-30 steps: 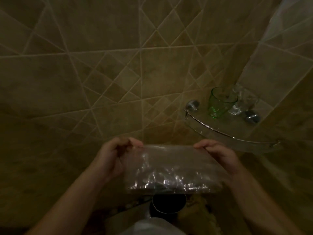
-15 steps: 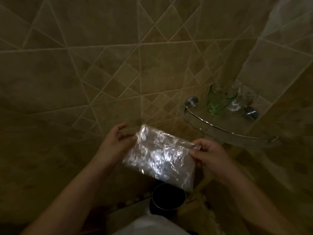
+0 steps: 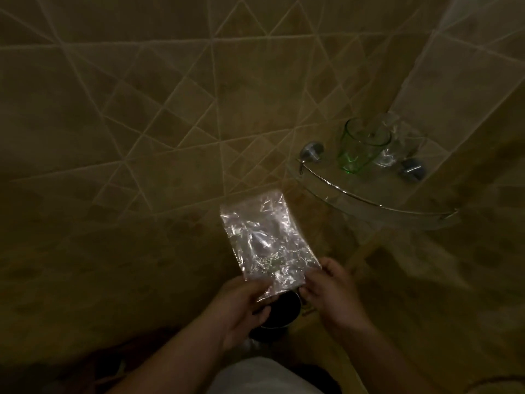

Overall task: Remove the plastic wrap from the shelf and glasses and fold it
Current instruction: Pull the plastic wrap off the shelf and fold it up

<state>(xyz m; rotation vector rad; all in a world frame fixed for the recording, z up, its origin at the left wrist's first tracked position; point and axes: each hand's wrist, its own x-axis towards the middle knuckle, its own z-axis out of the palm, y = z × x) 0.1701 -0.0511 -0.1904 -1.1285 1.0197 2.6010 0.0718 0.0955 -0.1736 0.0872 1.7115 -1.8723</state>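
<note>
Below the corner shelf (image 3: 377, 207), toward six o'clock in the view, the plastic wrap (image 3: 267, 240) is held as a folded, crinkled rectangle standing up from both hands. Its near edge is pinched between the left hand (image 3: 241, 308) at about seven o'clock and the right hand (image 3: 332, 291) at about five o'clock; both are closed around that edge, fingers curled, with the far end of the wrap left free and pointing toward twelve o'clock.

At two o'clock the glass shelf is seen bare of wrap, with a green glass (image 3: 359, 146) and a clear glass (image 3: 390, 146) standing on it, just beside each other. A dark round bin (image 3: 281, 311) is partly seen directly beneath the hands.

By the look of it, removal is finished and folding is well along. The risk lies in the film itself: it is thin and clingy, so the free end may be expected to flop, spring open or stick to itself crookedly if it is brought over without being kept taut. A loosened pinch could let the bundle slip into the bin below. Dim light makes the edges hard to match.
</note>
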